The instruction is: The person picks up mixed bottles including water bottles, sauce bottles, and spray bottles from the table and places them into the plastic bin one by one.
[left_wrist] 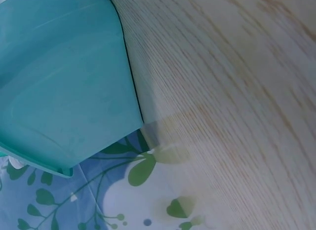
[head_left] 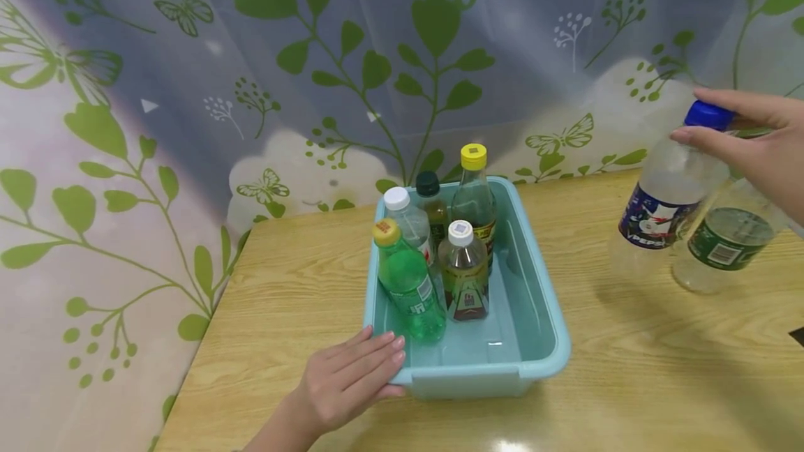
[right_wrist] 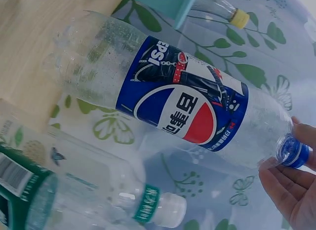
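Note:
My right hand point(head_left: 760, 134) grips a clear Pepsi bottle point(head_left: 659, 208) by its blue cap and neck, right of the bin. In the right wrist view the Pepsi bottle point(right_wrist: 182, 96) looks empty, with the fingers around its cap end. My left hand point(head_left: 348, 379) rests on the near left corner of the light blue plastic bin point(head_left: 543, 298), fingers straight over the rim. Inside the bin stand several bottles: a green bottle point(head_left: 411, 284) with a yellow cap, a brown-labelled bottle point(head_left: 465, 277), a white-capped clear bottle point(head_left: 408, 218), a dark-capped bottle point(head_left: 433, 204) and a yellow-capped bottle point(head_left: 474, 194).
A clear bottle with a green label point(head_left: 728, 239) stands on the wooden table point(head_left: 289, 277) just behind the Pepsi bottle. A curtain point(head_left: 352, 110) with green leaves and butterflies hangs along the table's back and left edges. The bin's right side holds no bottle.

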A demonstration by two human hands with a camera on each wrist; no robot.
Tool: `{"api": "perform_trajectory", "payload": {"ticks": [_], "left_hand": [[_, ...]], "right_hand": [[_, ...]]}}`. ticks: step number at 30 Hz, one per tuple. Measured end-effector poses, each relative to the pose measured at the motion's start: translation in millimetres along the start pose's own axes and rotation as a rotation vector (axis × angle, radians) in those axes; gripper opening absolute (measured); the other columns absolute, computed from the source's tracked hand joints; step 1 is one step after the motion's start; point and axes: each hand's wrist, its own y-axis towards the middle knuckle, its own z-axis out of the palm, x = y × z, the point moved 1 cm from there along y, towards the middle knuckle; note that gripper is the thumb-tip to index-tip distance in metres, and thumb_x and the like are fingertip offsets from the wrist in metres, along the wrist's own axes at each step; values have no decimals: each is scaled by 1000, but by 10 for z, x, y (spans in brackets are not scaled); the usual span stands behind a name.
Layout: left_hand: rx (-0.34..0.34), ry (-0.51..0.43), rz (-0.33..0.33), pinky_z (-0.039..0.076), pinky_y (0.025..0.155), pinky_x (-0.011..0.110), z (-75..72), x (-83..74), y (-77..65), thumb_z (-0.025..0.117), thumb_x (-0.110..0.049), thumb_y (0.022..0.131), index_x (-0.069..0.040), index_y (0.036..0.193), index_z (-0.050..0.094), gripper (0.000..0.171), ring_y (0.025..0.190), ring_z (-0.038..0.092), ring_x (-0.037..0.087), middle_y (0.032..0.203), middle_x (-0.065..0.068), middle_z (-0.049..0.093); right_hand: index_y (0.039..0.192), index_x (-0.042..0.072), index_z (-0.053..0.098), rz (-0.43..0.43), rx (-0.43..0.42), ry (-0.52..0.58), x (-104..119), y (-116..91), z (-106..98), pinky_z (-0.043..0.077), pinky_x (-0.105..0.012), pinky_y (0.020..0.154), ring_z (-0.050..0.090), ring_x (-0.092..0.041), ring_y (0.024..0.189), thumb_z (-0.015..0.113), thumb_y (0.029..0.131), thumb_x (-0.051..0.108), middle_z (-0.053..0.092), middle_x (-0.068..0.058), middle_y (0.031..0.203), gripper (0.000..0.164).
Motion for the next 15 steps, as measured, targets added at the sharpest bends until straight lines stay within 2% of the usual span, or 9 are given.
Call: {"api": "perform_trajectory", "payload": {"ticks": [5, 9, 12, 15], "left_hand": [[-12, 11, 11, 61, 69, 35, -6, 12, 8, 65, -24, 91, 3, 100, 71, 30, 77, 72, 22, 86, 15, 73], [-13, 10, 7, 61, 69, 34, -6, 18, 13, 65, -24, 90, 3, 99, 71, 29, 77, 72, 22, 86, 14, 73], [-9, 5, 1, 61, 70, 34, -4, 14, 6, 65, -24, 90, 3, 99, 72, 29, 77, 72, 22, 87, 14, 73], [-9, 6, 1, 61, 69, 34, -1, 10, -2, 65, -25, 90, 3, 99, 72, 29, 77, 72, 22, 87, 14, 73]], "right_hand": [[131, 11, 56, -10, -17, 0, 84, 72, -58, 33, 8, 64, 42, 28, 72, 70, 87, 20, 46, 45, 89, 47], [130, 18, 58, -56, -55, -11, 116, 136, -118, 32, 9, 67, 42, 30, 73, 72, 85, 21, 47, 43, 96, 48], [130, 22, 58, -82, -66, -23, 135, 206, -154, 31, 9, 67, 40, 31, 73, 73, 84, 22, 53, 36, 105, 48], [131, 31, 56, -71, -57, -62, 127, 294, -174, 31, 9, 67, 38, 32, 73, 73, 84, 27, 59, 13, 122, 50]]}}
